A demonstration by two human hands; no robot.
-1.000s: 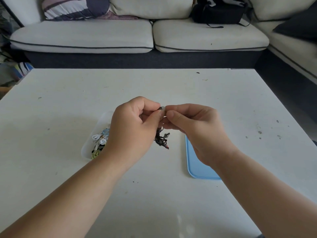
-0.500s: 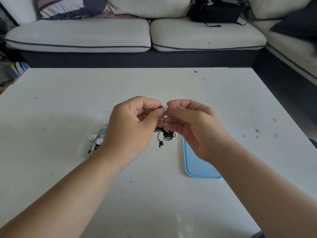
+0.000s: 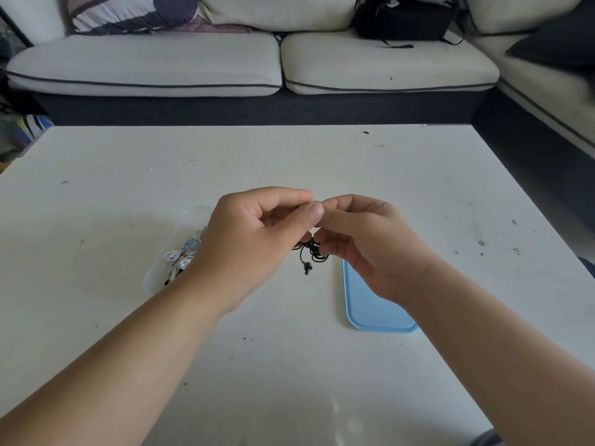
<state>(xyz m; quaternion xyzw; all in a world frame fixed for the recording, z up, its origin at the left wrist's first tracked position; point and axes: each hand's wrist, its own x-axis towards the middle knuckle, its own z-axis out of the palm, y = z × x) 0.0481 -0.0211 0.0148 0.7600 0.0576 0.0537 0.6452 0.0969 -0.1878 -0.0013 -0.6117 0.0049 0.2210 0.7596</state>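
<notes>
Earphone cable (image 3: 309, 252), black and tangled, dangles straight down over the white table (image 3: 289, 162). Left hand (image 3: 254, 243) and right hand (image 3: 370, 249) each pinch its top, equally close. Clear cable box (image 3: 156, 280) sits left.

A big white sofa (image 3: 199, 64) with a striped pillow (image 3: 128, 12) and black bag (image 3: 402, 19) stands behind the white counter (image 3: 289, 162).

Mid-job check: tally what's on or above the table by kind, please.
Hands: 2, left hand and right hand
Black cord bundle, pinched by both: 1
Clear container, holding loose cords: 1
Blue lid: 1
Total: 5
</notes>
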